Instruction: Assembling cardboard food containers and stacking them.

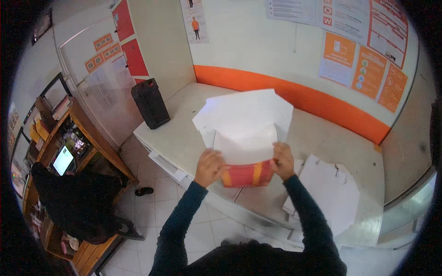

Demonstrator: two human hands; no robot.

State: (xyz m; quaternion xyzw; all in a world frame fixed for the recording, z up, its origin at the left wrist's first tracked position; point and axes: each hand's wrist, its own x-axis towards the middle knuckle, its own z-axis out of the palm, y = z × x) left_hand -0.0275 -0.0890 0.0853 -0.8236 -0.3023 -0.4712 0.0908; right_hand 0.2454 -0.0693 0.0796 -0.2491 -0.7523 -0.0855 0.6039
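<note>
A cardboard box (246, 174) stands on the light counter in front of me, its front red with yellow-orange stripes and its inside white. The broad white lid flap (248, 108) is raised at the far side, with its cut corners spread outward. My left hand (210, 166) is closed on the box's near left corner, fingers curled over the edge. At the near right corner my right hand (282, 160) grips the wall in the same way. Nothing shows inside the box from here.
Flat white cardboard blanks (322, 191) lie stacked on the counter (184, 122) to the right. A black upright case (151, 104) stands at its far left end. On the left, a person in dark clothes (76, 202) sits at a wooden desk with a lit laptop (63, 160).
</note>
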